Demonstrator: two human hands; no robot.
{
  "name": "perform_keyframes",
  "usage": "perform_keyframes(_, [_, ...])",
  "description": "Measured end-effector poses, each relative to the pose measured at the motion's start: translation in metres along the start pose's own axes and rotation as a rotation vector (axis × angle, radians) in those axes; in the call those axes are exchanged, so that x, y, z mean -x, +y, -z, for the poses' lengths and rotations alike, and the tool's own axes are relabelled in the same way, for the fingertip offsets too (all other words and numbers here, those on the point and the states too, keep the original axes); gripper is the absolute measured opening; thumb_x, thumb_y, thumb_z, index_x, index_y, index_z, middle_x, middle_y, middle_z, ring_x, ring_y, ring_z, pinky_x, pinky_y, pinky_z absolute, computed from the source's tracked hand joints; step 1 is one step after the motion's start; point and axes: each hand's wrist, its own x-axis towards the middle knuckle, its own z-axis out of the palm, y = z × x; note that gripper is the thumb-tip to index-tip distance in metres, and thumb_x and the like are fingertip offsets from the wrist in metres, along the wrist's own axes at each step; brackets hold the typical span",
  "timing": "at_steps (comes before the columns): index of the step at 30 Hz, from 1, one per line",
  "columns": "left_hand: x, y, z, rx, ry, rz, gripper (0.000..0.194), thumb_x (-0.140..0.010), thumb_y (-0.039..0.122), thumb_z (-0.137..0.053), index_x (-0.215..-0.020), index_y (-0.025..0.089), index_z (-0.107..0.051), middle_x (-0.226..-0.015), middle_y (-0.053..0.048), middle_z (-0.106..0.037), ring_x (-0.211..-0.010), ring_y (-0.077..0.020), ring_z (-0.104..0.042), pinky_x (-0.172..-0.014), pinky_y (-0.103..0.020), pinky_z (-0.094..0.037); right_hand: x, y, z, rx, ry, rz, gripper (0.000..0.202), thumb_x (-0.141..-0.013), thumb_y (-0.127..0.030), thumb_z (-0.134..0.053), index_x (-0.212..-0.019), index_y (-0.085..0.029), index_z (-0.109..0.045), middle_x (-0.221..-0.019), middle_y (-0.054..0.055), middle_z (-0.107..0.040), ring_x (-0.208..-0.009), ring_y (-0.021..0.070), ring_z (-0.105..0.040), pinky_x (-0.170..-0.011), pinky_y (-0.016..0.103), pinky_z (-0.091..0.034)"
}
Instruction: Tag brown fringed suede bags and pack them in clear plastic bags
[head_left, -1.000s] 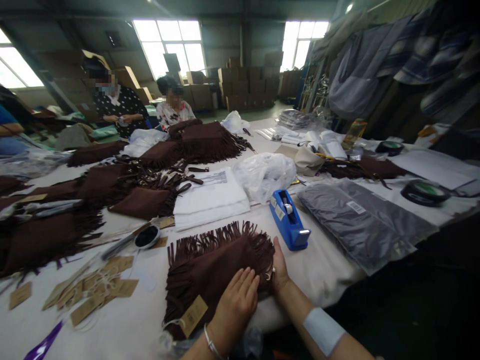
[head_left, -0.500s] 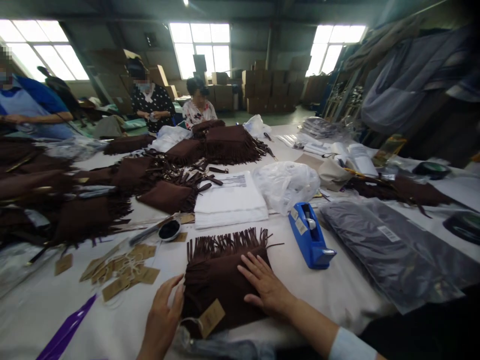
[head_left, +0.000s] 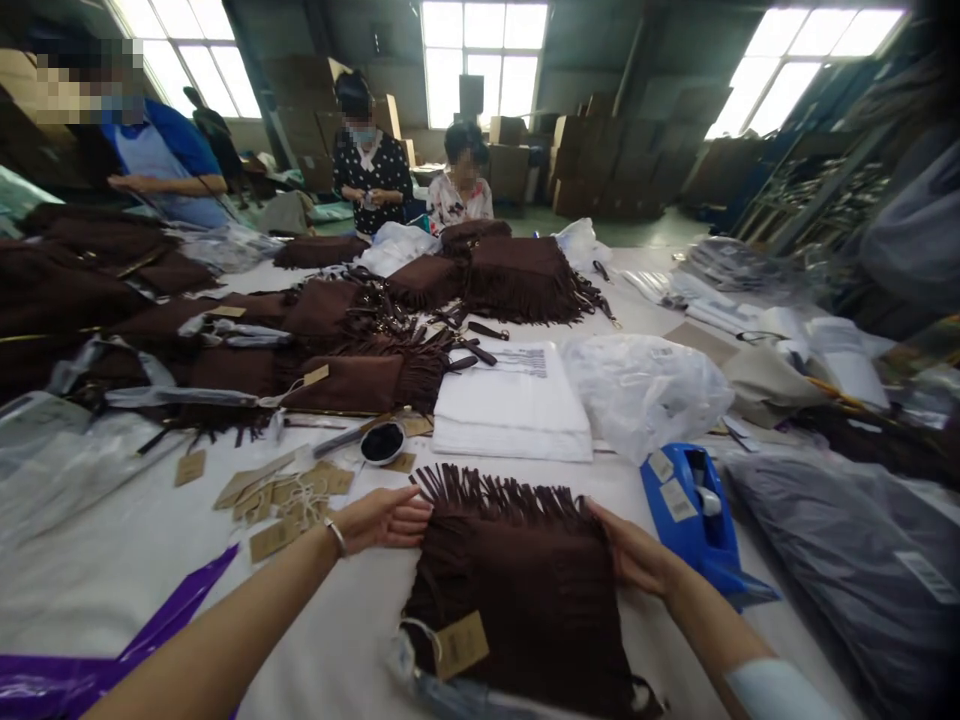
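A brown fringed bag (head_left: pixel 525 590) lies flat on the white tabletop (head_left: pixel 360 640), just left of a blue tape dispenser (head_left: pixel 694 515). The left hand (head_left: pixel 386 518) and right hand (head_left: pixel 634 552) press its upper corners, each grip open. Soft and limp, it looks best held by both side edges.

Under your hands lies a dark brown fringed bag (head_left: pixel 517 590) with a tan paper tag (head_left: pixel 463 645), on a counter (head_left: pixel 112 590) covered in white. To your right sits a bright blue tape dispenser (head_left: pixel 694 515) beside grey plastic bags (head_left: pixel 847 560); to your left, a purple strip (head_left: pixel 112 660) and more tan tags (head_left: pixel 289 495). Across from you, one person wears a black top with white dots (head_left: pixel 373 180).
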Motion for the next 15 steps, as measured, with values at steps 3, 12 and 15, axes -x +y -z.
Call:
perform_keyframes(3, [-0.019, 0.013, 0.005, -0.032, -0.102, 0.102, 0.052, -0.069, 0.055, -0.071, -0.092, 0.010, -0.063, -0.089, -0.011, -0.071, -0.084, -0.0218, -0.067, -0.082, -0.036, -0.053, -0.024, -0.012, -0.021, -0.057, -0.104, -0.086, 0.036, -0.089, -0.036, -0.052, -0.109, -0.007, -0.060, -0.106, 0.013, -0.068, -0.103, 0.0201, -0.062, -0.101, 0.035, -0.041])
perform_keyframes(12, [-0.083, 0.030, -0.034, 0.041, -0.462, 0.236, 0.042, -0.080, 0.042, -0.065, -0.102, 0.006, -0.064, -0.099, -0.011, -0.070, -0.095, -0.0216, -0.065, -0.091, -0.032, -0.047, -0.040, -0.014, -0.028, -0.180, -0.220, -0.146, 0.044, -0.093, -0.044, -0.041, -0.113, -0.008, -0.058, -0.111, 0.013, -0.066, -0.108, 0.0206, -0.060, -0.101, 0.036, -0.041])
perform_keyframes(15, [-0.102, 0.030, -0.056, -0.002, -0.501, 0.312, 0.046, -0.078, 0.048, -0.065, -0.100, 0.007, -0.065, -0.097, -0.012, -0.070, -0.094, -0.0255, -0.065, -0.091, -0.037, -0.048, -0.052, -0.016, -0.033, -0.119, -0.255, -0.151, 0.054, -0.091, -0.053, -0.038, -0.112, -0.008, -0.059, -0.111, 0.014, -0.066, -0.106, 0.0228, -0.061, -0.099, 0.040, -0.043])
